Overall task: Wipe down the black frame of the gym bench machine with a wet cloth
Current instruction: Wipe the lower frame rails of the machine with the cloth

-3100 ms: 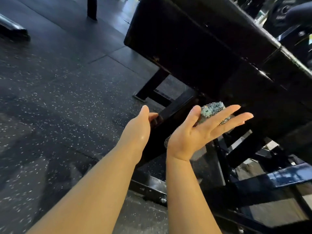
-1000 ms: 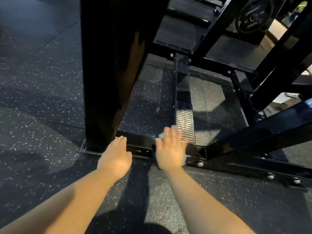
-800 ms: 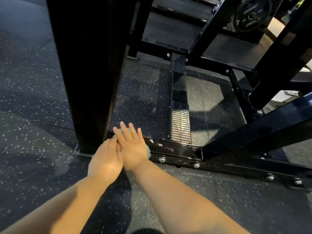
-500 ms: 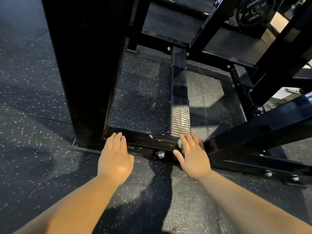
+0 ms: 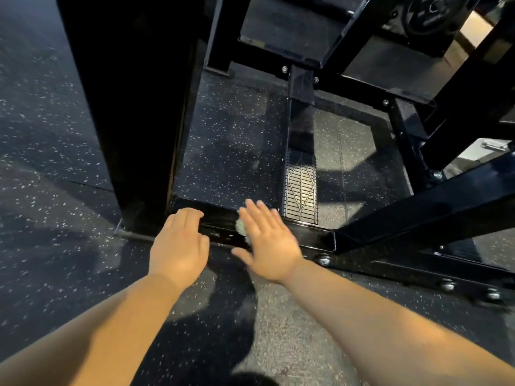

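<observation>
The black base bar of the bench machine's frame lies across the floor in front of me. My right hand presses flat on it with straight fingers, and a small edge of the pale green cloth shows under its left side. My left hand rests on the bar's near edge just left of that, fingers bent slightly over it, holding nothing. A wide black upright rises from the bar's left end.
A ribbed metal foot plate sits on the centre beam behind the bar. A diagonal black strut runs up to the right. Bolts line the bar's front. Speckled rubber floor surrounds the frame. A weight plate hangs at the top right.
My right hand has slid the cloth left along the base bar from beside the diagonal strut toward my left hand. My left hand has stayed on the bar's near edge.
</observation>
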### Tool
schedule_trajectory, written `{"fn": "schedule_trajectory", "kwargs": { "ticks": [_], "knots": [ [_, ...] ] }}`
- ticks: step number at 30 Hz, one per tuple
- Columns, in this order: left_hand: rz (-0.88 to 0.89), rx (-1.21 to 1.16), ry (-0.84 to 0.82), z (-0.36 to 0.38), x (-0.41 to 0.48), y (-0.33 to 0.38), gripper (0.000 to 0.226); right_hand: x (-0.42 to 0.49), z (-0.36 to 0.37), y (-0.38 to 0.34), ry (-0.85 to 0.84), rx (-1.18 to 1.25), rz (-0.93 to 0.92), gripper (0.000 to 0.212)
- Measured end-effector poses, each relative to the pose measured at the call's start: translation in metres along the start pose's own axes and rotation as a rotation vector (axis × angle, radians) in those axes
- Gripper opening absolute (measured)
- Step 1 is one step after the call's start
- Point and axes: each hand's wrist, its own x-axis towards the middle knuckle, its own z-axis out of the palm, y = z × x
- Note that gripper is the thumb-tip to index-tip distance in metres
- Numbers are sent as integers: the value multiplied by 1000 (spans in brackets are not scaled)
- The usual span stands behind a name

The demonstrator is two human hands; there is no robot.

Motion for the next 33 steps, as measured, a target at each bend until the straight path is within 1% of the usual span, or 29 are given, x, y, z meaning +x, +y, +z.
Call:
{"fn": "schedule_trajectory", "kwargs": {
  "ticks": [2,5,6,8,11,15,17,19,20,21,24,25,27,28,29,31,33],
  "knots": [
    [-23,18,-8,2,-1,3,42,-33,2,38,-10,-66,95,89],
    [0,66,-40,2,1,3,42,-58,-1,65,-238,-125,217,105],
    [19,76,-48,0,3,1,41,-56,-3,63,-252,-142,234,110],
    [33,79,-56,-2,6,-2,40,-40,-8,46,-216,-183,211,114],
    [22,60,-63,-5,3,-2,41,0,-13,2,-177,-166,104,113],
    [-1,7,-14,-9,3,0,37,44,-24,-51,-108,-44,-14,102],
    [-9,-15,0,-11,4,0,36,49,-24,-52,-102,1,-88,96],
    [-16,-23,10,-10,5,0,36,38,-21,-25,-78,32,-159,88],
    [-35,-29,8,-9,4,0,37,26,-19,-5,-80,35,-155,84],
    [-54,-32,7,-8,4,1,37,11,-17,18,-94,35,-110,81],
    [-57,-27,-2,-5,2,0,36,-33,-13,70,-222,57,146,80],
    [-47,-24,-6,-4,2,0,36,-39,-12,76,-259,63,216,85],
    [-25,-16,-10,-3,2,-5,36,-34,-10,66,-220,37,295,104],
    [-11,-13,-13,-3,2,-7,36,-26,-9,55,-183,16,302,110],
    [-1,-16,-17,-3,2,-9,36,-16,-9,42,-163,-11,281,107],
    [10,-15,-22,-5,1,-10,35,8,-10,11,-138,-38,172,98],
    [31,-7,-25,-7,2,-9,33,33,-13,-24,-105,-52,60,101]
  ]
}}
